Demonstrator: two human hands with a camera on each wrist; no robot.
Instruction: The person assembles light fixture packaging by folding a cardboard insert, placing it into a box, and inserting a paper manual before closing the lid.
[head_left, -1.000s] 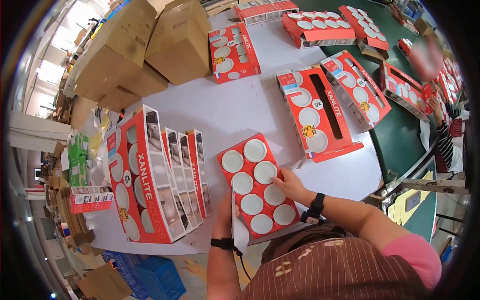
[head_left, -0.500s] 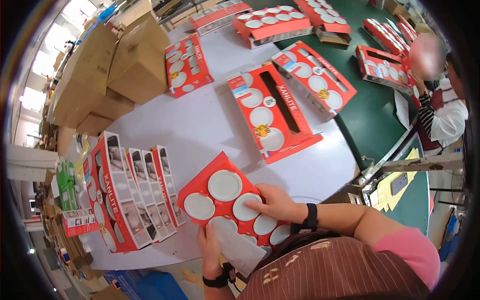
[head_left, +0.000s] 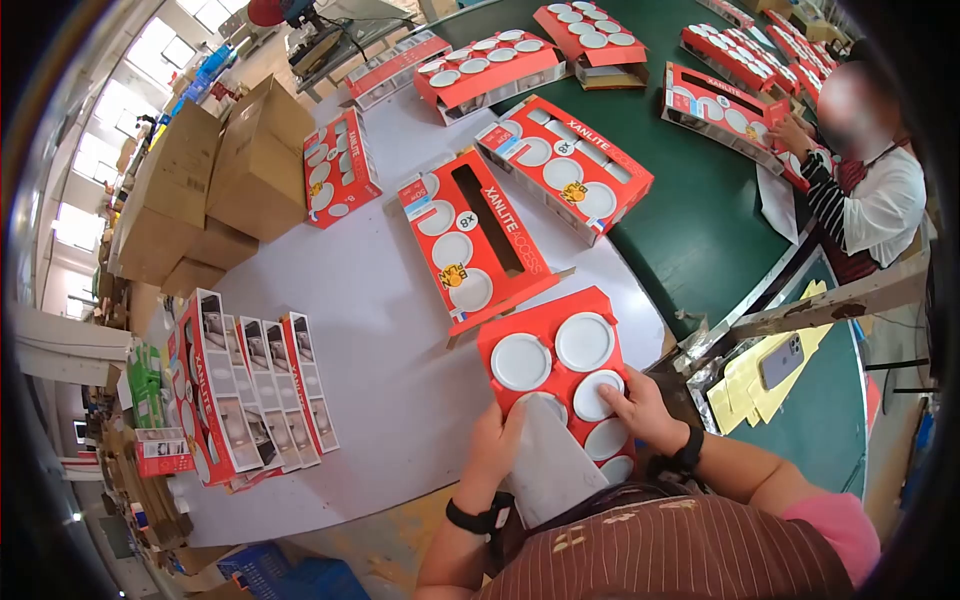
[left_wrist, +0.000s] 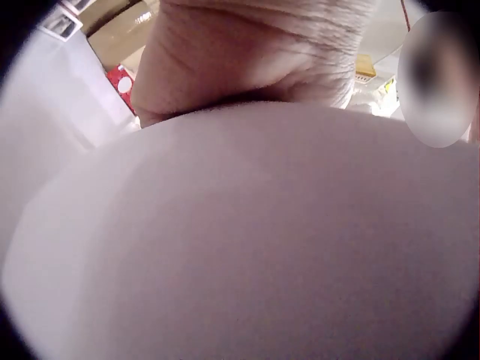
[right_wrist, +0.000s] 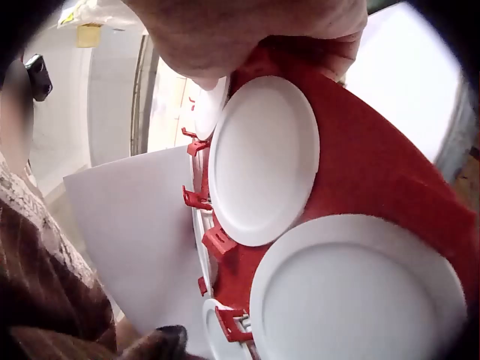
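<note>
A red cardboard tray [head_left: 508,328] of white round lamp discs [head_left: 520,362] is held tilted in front of the person's apron. At its left side the left hand [head_left: 493,445] grips the tray together with a white sheet-like flap [head_left: 560,465], which covers some discs. The right hand [head_left: 650,412] holds the opposite edge, thumb on a disc. Small red tabs [right_wrist: 219,241] stand beside the discs in the right wrist view. A white surface [left_wrist: 240,247] fills most of the left wrist view. Just beyond the tray lies a red XANLITE box [head_left: 505,240] with a dark window.
Another XANLITE box [head_left: 570,160] lies behind it. Several boxes [head_left: 215,390] stand in a row on the left of the white table [head_left: 370,400]. Brown cartons [head_left: 255,160] are stacked at the back left. Another person [head_left: 880,200] works at the green table [head_left: 690,240].
The tray has been raised and tilted, then carried right towards the windowed box. The white flap has swung over the lower left discs. The head view has turned to the right.
</note>
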